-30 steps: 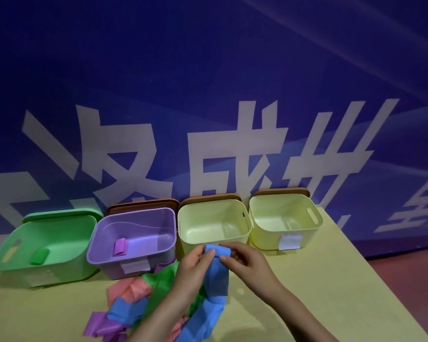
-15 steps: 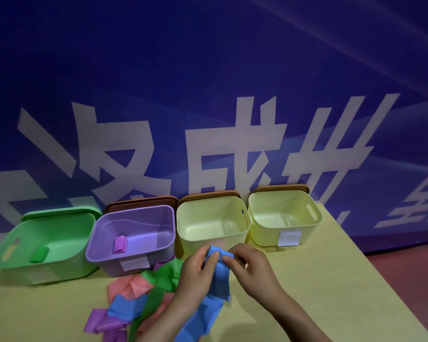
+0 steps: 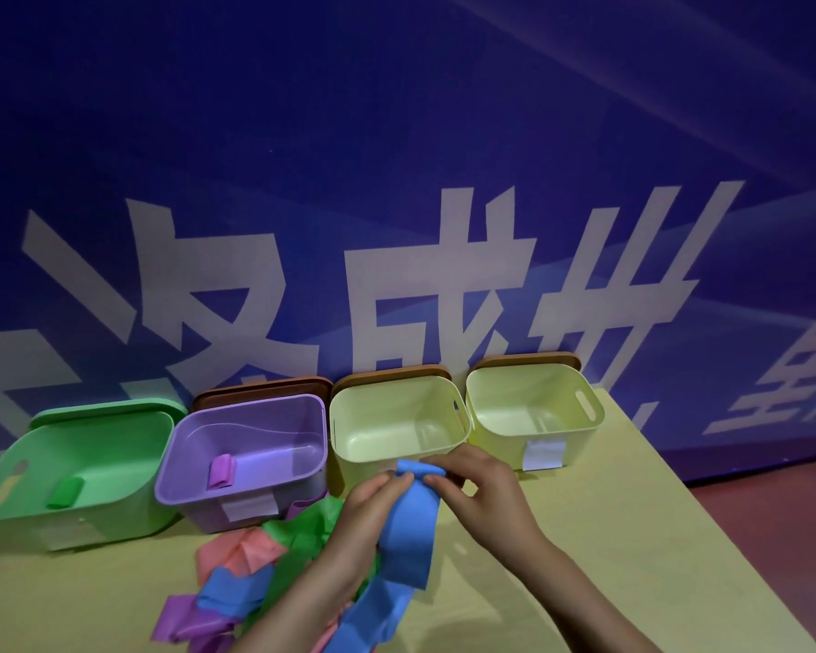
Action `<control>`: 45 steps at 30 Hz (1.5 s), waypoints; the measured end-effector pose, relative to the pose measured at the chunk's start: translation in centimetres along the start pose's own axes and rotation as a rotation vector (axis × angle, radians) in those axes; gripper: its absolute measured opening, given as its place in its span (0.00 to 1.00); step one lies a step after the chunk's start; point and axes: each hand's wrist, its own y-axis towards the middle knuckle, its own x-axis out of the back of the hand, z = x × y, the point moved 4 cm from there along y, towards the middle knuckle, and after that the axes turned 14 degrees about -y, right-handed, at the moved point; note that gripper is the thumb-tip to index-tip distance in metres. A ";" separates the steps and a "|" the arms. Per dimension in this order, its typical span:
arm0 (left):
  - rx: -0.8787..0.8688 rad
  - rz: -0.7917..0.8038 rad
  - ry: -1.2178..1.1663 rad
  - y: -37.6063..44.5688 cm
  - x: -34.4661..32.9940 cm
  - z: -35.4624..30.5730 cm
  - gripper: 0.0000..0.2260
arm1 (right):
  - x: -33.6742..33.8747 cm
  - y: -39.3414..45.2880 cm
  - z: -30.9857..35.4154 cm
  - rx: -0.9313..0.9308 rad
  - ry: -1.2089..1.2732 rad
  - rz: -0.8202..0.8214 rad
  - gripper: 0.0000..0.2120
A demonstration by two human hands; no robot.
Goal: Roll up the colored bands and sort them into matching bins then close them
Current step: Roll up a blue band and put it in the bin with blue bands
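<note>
Four open plastic bins stand in a row on the yellow bench (image 3: 632, 534): one green bin (image 3: 114, 506), one purple bin (image 3: 180, 487), two pale yellow bins (image 3: 349, 445). Left hand (image 3: 373, 506) and right hand (image 3: 481, 492) both pinch the long blue elastic band (image 3: 408, 534) by its top end. Blue banner wall (image 3: 396, 134) behind.

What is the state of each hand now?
Left hand: pinching the long blue elastic band at its top end.
Right hand: pinching the same end.
</note>
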 end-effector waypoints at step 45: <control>-0.073 -0.114 0.064 -0.9 -0.7 -0.9 0.09 | -1.5 -1.4 0.4 -0.265 0.335 0.029 0.17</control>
